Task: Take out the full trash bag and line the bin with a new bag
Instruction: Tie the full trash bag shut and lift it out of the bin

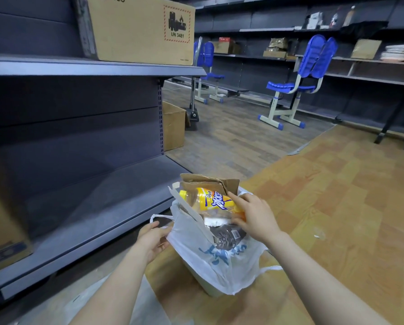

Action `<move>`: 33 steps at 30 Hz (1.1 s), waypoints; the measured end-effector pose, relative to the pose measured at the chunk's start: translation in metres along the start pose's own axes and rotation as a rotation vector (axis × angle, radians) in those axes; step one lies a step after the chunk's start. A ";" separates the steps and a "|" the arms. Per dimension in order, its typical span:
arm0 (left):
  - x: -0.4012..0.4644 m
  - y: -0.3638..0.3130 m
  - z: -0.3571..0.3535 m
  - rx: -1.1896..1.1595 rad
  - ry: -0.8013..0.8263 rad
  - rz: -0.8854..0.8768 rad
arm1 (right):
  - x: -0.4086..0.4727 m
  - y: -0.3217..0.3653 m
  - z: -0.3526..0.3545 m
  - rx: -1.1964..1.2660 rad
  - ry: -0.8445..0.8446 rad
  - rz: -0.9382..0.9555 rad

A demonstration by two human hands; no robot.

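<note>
Bin (211, 288), pale plastic, stands on the floor beside the shelf. Left hand (152, 238) pinches the thin white bag (222, 263) at its handle; right hand (255, 218) presses the smooth yellow bottle (210, 200) with straight fingers. Advise tucking bottle and stiff cardboard (210, 181) down, then gathering both handles before lifting.

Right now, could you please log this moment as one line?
left hand: grips bag handle | right hand: on yellow bottle | trash bag: in bin

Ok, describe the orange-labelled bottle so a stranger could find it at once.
Find the white trash bag on the floor beside the dark shelving. The bottle lies on top of its contents, under the right hand. Unlike the dark bottle below, it has a yellow cap.
</note>
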State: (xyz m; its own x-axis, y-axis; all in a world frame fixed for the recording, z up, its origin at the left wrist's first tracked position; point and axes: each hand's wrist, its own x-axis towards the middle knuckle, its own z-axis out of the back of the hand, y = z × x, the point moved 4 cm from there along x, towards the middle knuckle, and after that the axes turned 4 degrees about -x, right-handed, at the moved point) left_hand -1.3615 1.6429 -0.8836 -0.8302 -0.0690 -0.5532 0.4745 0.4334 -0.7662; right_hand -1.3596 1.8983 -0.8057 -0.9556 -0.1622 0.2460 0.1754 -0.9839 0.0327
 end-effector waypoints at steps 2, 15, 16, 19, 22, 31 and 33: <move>-0.003 -0.001 -0.001 0.003 -0.003 0.002 | 0.000 0.003 -0.005 -0.018 -0.003 -0.022; -0.003 -0.011 -0.006 0.453 -0.035 -0.285 | -0.075 -0.078 -0.039 0.028 0.005 -0.349; -0.005 -0.013 -0.008 0.584 -0.040 -0.386 | -0.082 -0.082 -0.044 0.006 0.058 -0.337; -0.011 -0.017 -0.015 1.108 -0.043 -0.677 | -0.095 -0.089 -0.057 -0.063 0.230 -0.334; -0.009 -0.014 -0.014 1.477 -0.054 -0.821 | -0.095 -0.089 -0.070 -0.151 0.373 -0.328; 0.003 -0.009 -0.005 1.819 -0.103 -1.043 | -0.090 -0.094 -0.103 -0.382 0.561 -0.220; 0.003 -0.011 -0.007 1.920 -0.152 -1.062 | -0.094 -0.096 -0.108 -0.451 0.610 -0.203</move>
State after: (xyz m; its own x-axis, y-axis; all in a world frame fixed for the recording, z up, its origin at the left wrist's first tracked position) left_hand -1.3711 1.6448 -0.8747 -0.9269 0.2977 0.2287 -0.2981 -0.9539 0.0335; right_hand -1.3129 2.0003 -0.9368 -0.9427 0.1407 -0.3025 -0.0052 -0.9128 -0.4084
